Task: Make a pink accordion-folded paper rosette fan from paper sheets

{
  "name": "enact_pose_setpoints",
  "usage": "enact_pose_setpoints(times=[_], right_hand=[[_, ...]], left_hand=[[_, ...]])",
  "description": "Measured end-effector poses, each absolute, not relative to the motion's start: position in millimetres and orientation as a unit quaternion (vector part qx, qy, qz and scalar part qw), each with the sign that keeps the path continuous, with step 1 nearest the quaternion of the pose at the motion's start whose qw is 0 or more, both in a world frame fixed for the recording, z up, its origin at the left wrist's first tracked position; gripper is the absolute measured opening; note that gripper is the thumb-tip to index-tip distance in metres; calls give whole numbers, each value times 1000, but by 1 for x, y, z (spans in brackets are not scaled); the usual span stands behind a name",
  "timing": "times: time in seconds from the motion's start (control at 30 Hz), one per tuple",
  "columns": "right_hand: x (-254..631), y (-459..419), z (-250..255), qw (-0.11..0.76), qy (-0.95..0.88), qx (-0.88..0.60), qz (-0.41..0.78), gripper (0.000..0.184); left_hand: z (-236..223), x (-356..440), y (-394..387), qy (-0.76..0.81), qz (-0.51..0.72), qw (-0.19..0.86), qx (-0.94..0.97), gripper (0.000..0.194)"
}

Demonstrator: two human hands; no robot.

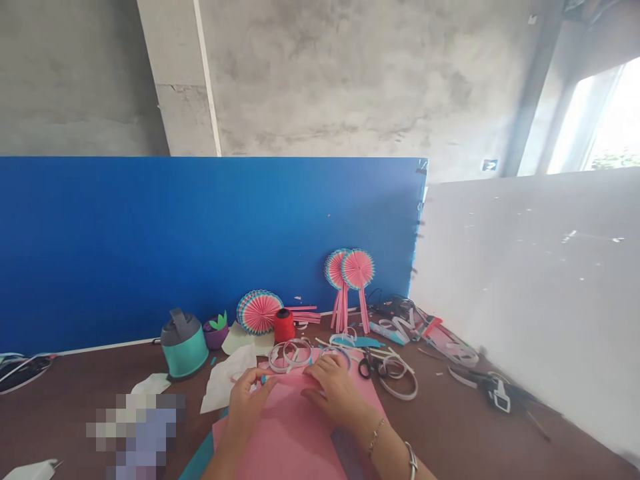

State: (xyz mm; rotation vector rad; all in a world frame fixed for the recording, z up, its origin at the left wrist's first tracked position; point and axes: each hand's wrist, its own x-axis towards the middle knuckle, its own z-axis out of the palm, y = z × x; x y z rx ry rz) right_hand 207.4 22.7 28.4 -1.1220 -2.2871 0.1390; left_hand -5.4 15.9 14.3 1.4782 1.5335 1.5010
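My left hand (250, 393) is closed at the fingertips on the far edge of the pink paper (295, 433), thumb and forefinger pinching it, with a small blue bit (263, 379) showing at those fingers. My right hand (337, 390) lies on the same edge a little to the right, fingers bent and thumb out over the paper; I can't tell whether it grips or only presses. The pink paper lies in front of me on the brown table (500, 440), between my forearms, with teal paper (200, 459) sticking out from under its left side. Just beyond my hands are rolls of tape (296, 343), and by my right hand the black-handled scissors (365, 368). Crumpled white paper (227, 380) is near my left hand. Further back stand the red thread spool (284, 327), the purple pot (216, 337) with green leaves and, to its left, the teal container (185, 353) with a grey top. A pleated pink rosette (261, 313) with a blue edge leans behind the spool, and two rosettes with pink strips (357, 270) stand against the blue partition (200, 240). Loose strips and tape clutter (450, 343) spread along the white partition (525, 267) on my right.
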Motion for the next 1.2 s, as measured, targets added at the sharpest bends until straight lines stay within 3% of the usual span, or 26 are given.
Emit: enact_pose_setpoints(times=[0.07,0.23,0.33,0.53,0.73,0.87,1.0,1.2], right_hand=[[208,24,27,306,-846,-429,74,14],[209,27,22,330,-827,-436,128,16],[209,28,20,347,-819,-434,145,4],[209,34,13,381,-796,-440,170,15],[214,38,11,371,-788,-450,197,18],[214,39,13,383,-737,-456,320,21],[214,40,16,402,-700,-431,403,21],[211,40,13,400,-689,-437,417,27]], left_hand=[[13,-7,17,567,558,270,543,30],[16,-10,17,563,566,293,526,32],[18,-10,16,568,569,303,511,34],[18,-9,16,575,558,297,520,34],[19,-10,16,560,562,369,484,31],[19,-11,16,559,560,409,454,34],[21,-9,14,535,568,438,445,40],[19,-8,12,515,591,478,397,53]])
